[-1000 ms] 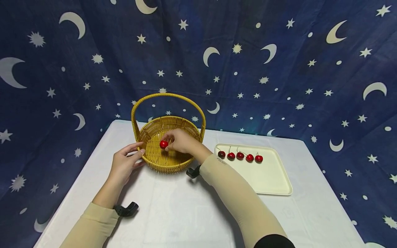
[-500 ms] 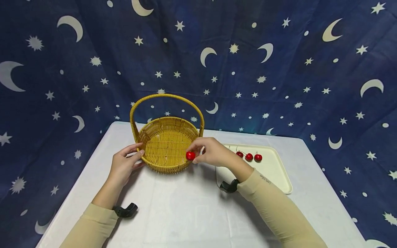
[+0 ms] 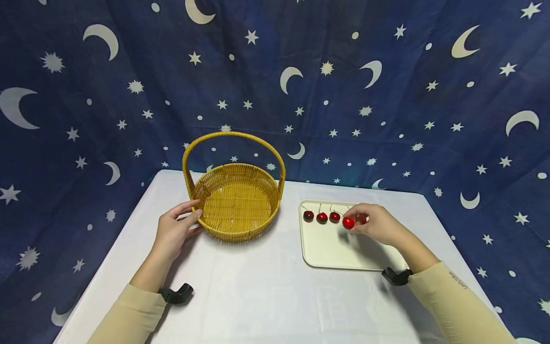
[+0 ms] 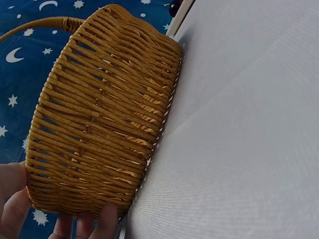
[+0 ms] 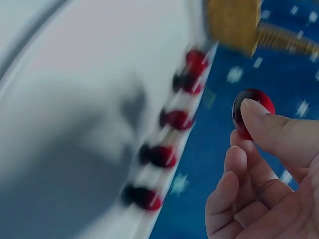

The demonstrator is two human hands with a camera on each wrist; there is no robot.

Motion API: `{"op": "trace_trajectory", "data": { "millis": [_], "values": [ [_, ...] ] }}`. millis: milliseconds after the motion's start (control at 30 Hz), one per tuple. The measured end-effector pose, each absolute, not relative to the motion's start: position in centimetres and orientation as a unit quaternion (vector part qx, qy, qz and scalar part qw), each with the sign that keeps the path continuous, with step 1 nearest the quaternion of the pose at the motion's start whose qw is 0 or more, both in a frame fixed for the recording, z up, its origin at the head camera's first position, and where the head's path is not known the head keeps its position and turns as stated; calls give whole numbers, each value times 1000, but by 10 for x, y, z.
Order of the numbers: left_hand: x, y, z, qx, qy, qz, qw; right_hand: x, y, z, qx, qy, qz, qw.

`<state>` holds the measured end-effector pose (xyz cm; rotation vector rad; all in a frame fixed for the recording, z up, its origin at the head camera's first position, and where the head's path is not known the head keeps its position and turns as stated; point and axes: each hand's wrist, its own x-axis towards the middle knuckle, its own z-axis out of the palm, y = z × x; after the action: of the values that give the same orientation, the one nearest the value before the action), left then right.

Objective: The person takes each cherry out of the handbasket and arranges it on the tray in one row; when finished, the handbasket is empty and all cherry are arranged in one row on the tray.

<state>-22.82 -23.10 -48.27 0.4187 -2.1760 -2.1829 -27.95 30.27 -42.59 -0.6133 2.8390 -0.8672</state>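
My left hand (image 3: 176,227) holds the near left side of a round yellow wicker basket (image 3: 234,236) with a tall arched handle, thumb and fingers at its rim. In the left wrist view, fingertips (image 4: 107,219) touch the woven wall. Between thumb and fingers, my right hand (image 3: 374,222) pinches a red cherry (image 3: 348,223) above the cream tray (image 3: 331,260). On the tray, a row of dark red cherries (image 3: 322,218) with stems lies along the far side. The right hand partly covers the row's right end in the head view.
A white cloth covers the table (image 3: 258,296). Behind it hangs a dark blue curtain (image 3: 266,62) with moons and stars. The basket's arched handle (image 3: 234,134) rises high over its opening, and the tray stands right of the basket.
My right hand has carried the cherry from inside the basket, over its right rim, to above the tray. My left hand has stayed at the basket's side.
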Motion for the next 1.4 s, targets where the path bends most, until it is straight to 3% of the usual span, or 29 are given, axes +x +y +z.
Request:
{"op": "trace_trajectory", "data": {
  "millis": [200, 433, 967, 1400],
  "values": [
    [-228, -230, -483, 131, -703, -698, 22, -288, 356, -430, -140, 957, -245, 59],
    [-230, -230, -484, 130, -703, -699, 22, -301, 385, -449, -108, 968, -212, 75],
    [-229, -230, -482, 136, -694, -707, 16, -309, 386, -461, -62, 957, -258, 119],
    [-229, -231, -483, 133, -699, -702, 21, -306, 386, -466, -59, 955, -273, 102]
  ]
}}
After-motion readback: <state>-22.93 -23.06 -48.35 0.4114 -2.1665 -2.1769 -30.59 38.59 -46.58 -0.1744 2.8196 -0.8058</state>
